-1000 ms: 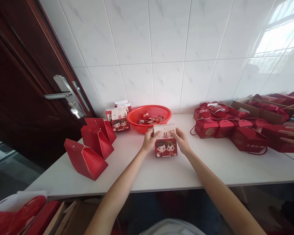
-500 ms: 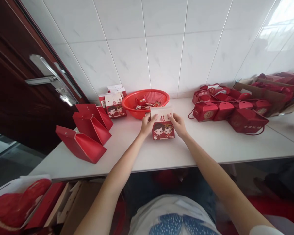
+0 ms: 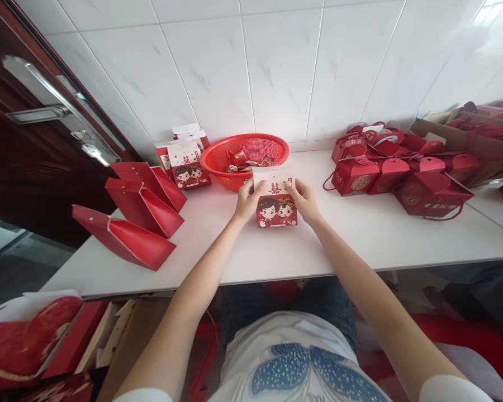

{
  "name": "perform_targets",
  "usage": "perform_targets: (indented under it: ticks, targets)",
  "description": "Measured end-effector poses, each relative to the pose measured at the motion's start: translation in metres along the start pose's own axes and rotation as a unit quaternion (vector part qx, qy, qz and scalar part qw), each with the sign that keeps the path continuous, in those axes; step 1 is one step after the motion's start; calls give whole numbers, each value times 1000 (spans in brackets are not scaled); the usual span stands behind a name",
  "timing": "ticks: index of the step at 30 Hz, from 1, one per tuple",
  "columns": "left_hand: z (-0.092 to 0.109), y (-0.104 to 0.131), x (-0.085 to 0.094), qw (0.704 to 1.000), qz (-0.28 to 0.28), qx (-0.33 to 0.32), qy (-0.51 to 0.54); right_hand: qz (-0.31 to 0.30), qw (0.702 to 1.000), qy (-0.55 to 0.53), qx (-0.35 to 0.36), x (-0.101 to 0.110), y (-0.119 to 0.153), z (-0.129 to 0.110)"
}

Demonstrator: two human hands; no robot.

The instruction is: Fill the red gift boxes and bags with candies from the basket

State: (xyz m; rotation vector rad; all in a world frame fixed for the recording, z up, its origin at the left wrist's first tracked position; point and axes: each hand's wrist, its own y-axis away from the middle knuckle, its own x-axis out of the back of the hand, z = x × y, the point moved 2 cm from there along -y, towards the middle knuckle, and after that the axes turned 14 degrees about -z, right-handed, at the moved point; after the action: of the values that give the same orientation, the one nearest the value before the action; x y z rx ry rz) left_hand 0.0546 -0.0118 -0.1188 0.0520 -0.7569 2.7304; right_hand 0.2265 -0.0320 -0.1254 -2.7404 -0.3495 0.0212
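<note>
A red and cream gift box (image 3: 276, 211) with two cartoon figures on its front stands upright between my hands, near the middle of the table. My left hand (image 3: 248, 200) grips its upper left side, thumb on the front. On the upper right side, my right hand (image 3: 302, 200) holds it the same way. Both hands are closed on the box, and the fingers behind it are hidden. Just behind stands a red plastic basket (image 3: 218, 162) with small wrapped sweets (image 3: 251, 163) in it.
Similar cartoon boxes (image 3: 188, 164) stand left of the basket. Several plain red folded bags (image 3: 129, 240) are at the table's left. Red boxes with cord handles (image 3: 356, 177) crowd the right, beside a cardboard carton (image 3: 465, 142). A door handle (image 3: 37, 114) juts in at left.
The view has shifted slightly, so the table contents appear higher and a little more spread. Both hands keep the same hold on the gift box.
</note>
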Motion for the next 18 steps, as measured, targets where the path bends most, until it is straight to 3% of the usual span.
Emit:
perform_targets:
  ticks: [18]
  targets:
    - [1,4,1,1000,0,-2,-16,8,1000,24,-1,1,3,8]
